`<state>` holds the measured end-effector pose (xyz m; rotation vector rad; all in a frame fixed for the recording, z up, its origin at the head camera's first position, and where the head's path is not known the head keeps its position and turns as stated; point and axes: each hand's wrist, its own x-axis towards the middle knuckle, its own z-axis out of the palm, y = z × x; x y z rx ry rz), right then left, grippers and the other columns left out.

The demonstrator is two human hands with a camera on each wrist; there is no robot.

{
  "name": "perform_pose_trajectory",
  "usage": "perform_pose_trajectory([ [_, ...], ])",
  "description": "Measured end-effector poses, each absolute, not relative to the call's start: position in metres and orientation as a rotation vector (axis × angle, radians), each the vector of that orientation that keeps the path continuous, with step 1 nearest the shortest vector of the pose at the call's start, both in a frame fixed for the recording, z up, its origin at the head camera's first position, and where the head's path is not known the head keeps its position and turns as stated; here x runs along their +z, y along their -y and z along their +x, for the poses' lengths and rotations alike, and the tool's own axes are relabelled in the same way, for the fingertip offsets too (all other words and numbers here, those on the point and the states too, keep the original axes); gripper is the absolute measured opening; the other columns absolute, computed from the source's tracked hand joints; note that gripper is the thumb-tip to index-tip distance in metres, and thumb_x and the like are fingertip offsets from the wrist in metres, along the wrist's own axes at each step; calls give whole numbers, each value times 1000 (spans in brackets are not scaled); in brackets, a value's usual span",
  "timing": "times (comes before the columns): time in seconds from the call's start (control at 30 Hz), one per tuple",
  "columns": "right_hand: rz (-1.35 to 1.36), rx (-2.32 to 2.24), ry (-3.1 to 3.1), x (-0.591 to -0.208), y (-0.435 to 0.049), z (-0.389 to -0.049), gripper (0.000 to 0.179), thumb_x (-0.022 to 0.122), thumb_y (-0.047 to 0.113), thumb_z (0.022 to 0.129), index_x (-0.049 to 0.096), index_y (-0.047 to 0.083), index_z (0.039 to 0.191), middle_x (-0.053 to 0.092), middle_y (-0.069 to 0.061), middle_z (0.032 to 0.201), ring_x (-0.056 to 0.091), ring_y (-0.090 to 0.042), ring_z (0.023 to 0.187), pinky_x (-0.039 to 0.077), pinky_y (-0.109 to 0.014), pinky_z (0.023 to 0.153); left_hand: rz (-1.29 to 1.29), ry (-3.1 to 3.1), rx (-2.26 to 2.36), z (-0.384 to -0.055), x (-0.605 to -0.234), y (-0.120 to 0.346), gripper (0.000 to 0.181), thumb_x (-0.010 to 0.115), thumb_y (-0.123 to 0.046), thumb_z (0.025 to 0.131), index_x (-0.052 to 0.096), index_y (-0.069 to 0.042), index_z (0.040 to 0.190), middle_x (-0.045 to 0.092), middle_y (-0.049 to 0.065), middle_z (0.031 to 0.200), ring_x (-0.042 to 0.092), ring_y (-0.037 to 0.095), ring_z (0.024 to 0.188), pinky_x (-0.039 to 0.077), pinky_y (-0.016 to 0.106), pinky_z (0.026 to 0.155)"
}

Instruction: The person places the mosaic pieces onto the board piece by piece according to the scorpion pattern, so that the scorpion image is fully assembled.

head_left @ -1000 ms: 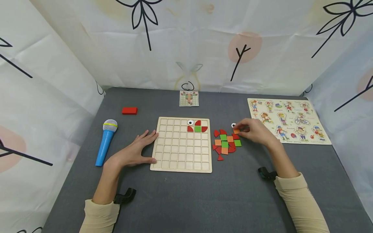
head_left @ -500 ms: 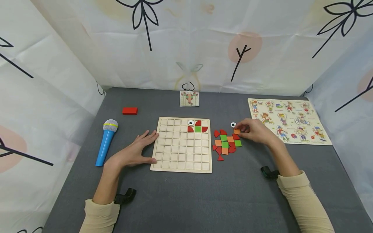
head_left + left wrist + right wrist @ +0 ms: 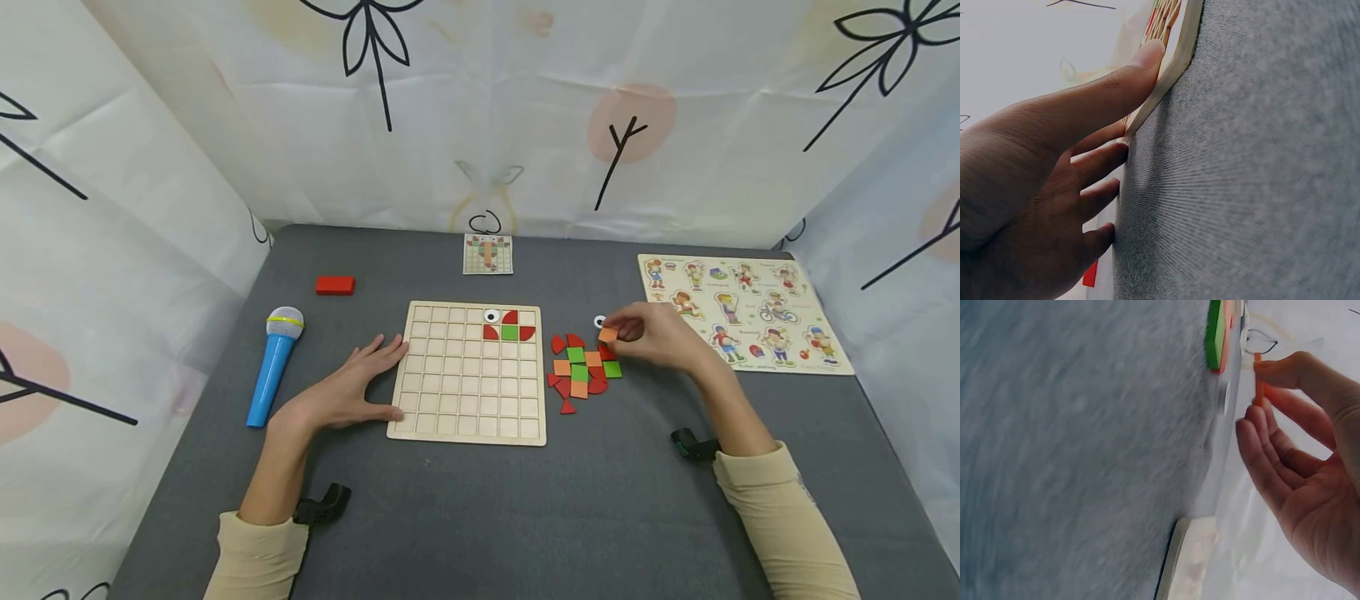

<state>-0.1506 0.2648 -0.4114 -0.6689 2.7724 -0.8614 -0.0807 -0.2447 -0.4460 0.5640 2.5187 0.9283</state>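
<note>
We count five pieces (image 3: 509, 332) on one grid board (image 3: 465, 392), touched by the splayed left hand (image 3: 341, 392); the right hand (image 3: 654, 337) pinches one orange square (image 3: 608, 335), roughly level, above the bench (image 3: 487, 517) near one loose eye disc (image 3: 599, 322).

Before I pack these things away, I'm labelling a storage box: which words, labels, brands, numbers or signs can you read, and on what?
Nothing can be read in any view.
Picture board: any print among its figures is too small.
Pattern card: any print is too small.
Wooden grid board: no lettering shows.
Blue microphone: no lettering shows.
Cloth backdrop: line drawings, no readable words.
</note>
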Motion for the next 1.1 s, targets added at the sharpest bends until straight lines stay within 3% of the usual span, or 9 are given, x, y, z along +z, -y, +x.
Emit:
perform_pose_trajectory([
  [0.43,-832,-1065,-2671,-413,-217,-155,29,84,3,89,81,4,118,81,-10,102,77,-24,89,67,-49,85,544,-2528,848,-80,-440,242,111,93,-38,86,29,-9,172,22,17,182,7,50,170,5,76,133],
  [0.73,-865,-1137,-2555,-414,-173,-163,30,85,8,91,80,4,121,81,-12,105,77,-21,91,67,-42,86,609,-2540,927,-81,-449,246,112,93,-47,84,32,-13,172,25,18,181,9,52,169,7,81,130],
  [1.1,-977,-1072,-2474,-415,-120,-174,27,84,10,94,80,3,120,80,-12,110,77,-21,95,67,-37,90,557,-2527,849,-80,-441,242,111,93,-36,86,29,-8,172,21,18,182,6,52,170,5,78,132],
])
